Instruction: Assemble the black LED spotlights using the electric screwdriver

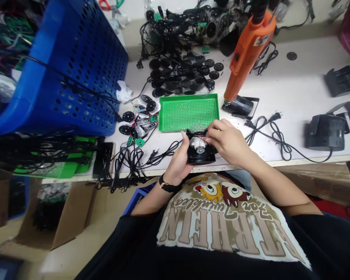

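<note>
My left hand (179, 159) grips the side of an open black housing (201, 158) near the table's front edge, thumb on its rim. Inside the housing sit a white motor-like part (198, 143) and thin red wires. My right hand (226, 140) reaches over the housing's right side, its thumb and fingers pinched together at the wires; what exactly lies between the fingertips is hidden. Just beyond the housing is a green perforated tray (189, 96) with tiny screws scattered in it. An orange electric screwdriver (249, 54) hangs above the tray's right end, near a black bracketed unit (240, 105).
A tall blue basket (84, 70) stands at left, full of wires and boards. Black discs (189, 77) and tangled cables (175, 35) lie at the back. Circuit boards with wires (140, 124) sit left of the tray. Black cased units (325, 132) and corded plugs (275, 134) are at right.
</note>
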Available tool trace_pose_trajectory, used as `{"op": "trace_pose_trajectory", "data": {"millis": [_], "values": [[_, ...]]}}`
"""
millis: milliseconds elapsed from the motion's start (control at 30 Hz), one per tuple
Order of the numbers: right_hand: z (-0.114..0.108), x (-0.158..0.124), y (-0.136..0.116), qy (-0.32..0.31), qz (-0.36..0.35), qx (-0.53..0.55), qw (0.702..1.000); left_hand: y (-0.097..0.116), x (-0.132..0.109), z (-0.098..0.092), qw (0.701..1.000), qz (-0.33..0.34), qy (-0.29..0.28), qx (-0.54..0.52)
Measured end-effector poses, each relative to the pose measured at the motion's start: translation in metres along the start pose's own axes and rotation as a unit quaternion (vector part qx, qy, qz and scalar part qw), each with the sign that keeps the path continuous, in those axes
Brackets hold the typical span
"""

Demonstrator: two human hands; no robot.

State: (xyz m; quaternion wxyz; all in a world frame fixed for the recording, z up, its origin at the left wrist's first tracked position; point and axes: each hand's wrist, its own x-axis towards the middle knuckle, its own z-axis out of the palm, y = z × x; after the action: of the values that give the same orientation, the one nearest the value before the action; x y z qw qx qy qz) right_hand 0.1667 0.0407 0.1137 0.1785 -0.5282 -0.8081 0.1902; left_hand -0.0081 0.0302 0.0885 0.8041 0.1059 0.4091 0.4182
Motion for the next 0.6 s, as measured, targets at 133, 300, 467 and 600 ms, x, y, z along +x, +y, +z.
{"op": "trace_pose_trajectory", "data": {"millis": [133,300,467,600], "values": [[0.0007,-0.0017,-0.0026,0.001,-0.001,-0.016,1.0,-0.0003,-0.0019,0.0029,1.0,-0.005,0.013,0.003],[-0.0005,-0.0032,-0.0056,-0.001,-0.004,-0.036,0.999,-0.0033,-0.0015,0.0009,1.0,0.008,0.005,0.015],[0.0021,-0.0054,-0.0025,0.009,-0.019,-0.05,0.999,-0.0047,-0.0008,0.0026,0.999,0.011,-0.017,0.029],[0.0045,-0.0081,0.0002,0.012,-0.03,-0.058,0.998,-0.006,-0.0013,0.0049,0.999,0.018,-0.017,0.038]]}}
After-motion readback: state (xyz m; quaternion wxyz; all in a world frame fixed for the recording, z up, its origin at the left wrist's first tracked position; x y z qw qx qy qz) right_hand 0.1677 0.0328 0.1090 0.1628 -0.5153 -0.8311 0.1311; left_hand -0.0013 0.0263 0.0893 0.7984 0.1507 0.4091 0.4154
